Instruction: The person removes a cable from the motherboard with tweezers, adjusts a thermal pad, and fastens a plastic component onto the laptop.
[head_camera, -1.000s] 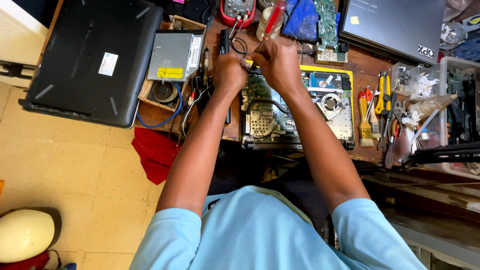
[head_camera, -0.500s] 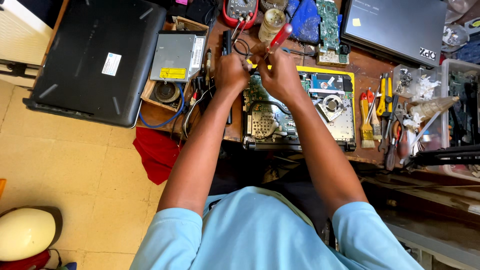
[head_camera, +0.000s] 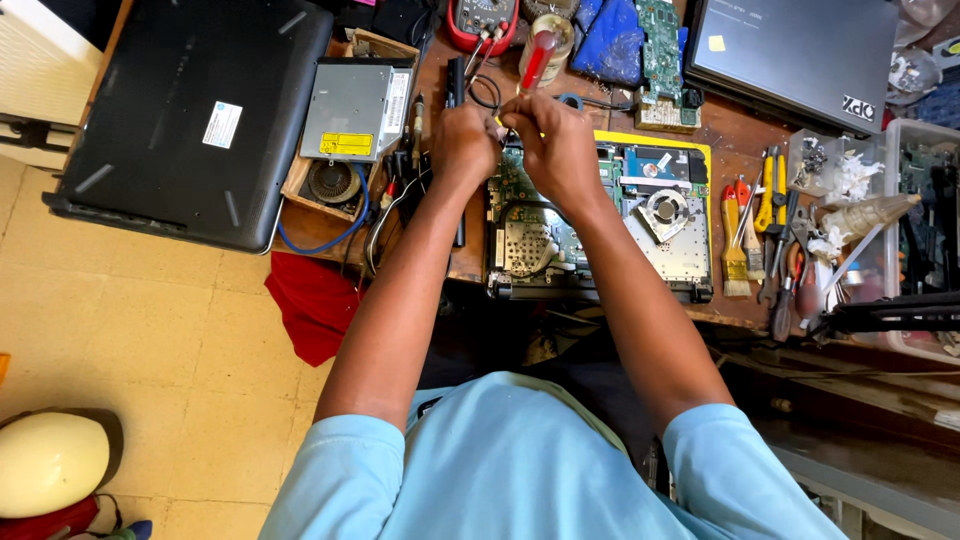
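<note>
Hands (head_camera: 515, 140) pinched together, opened laptop (head_camera: 600, 225) directly beneath

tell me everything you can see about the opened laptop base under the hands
The laptop base lies flat on the wooden bench, cover off. A green circuit board, perforated metal shielding and a silver fan housing with a round rotor show inside. It rests on a yellow mat, its near edge reaching the bench edge. The left hand and right hand meet over its far left corner, fingers pinched together; what they grip is hidden. Both forearms cross above the board.
</note>
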